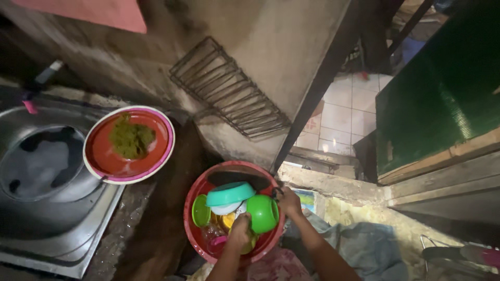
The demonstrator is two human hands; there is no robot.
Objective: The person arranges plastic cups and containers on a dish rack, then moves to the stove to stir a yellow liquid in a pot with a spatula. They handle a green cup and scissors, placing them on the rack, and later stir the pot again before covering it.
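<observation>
A red round basin (194, 229) stands low in the middle and holds a teal bowl (229, 193) over a white one, a green cup (263, 213), a small green lid (200, 211) and other small plastic pieces. My left hand (240, 232) reaches down into the basin among these dishes, fingers curled; what it grips is hidden. My right hand (289, 202) rests on the basin's right rim beside the green cup, apparently gripping the rim.
A red plate with a pink and white rim (101, 156) carries a green scouring pad (130, 138) on the edge of a steel sink (62, 250). A wire rack (232, 91) leans on the concrete wall. Crumpled cloth (364, 250) lies at right; tiled floor (344, 112) beyond.
</observation>
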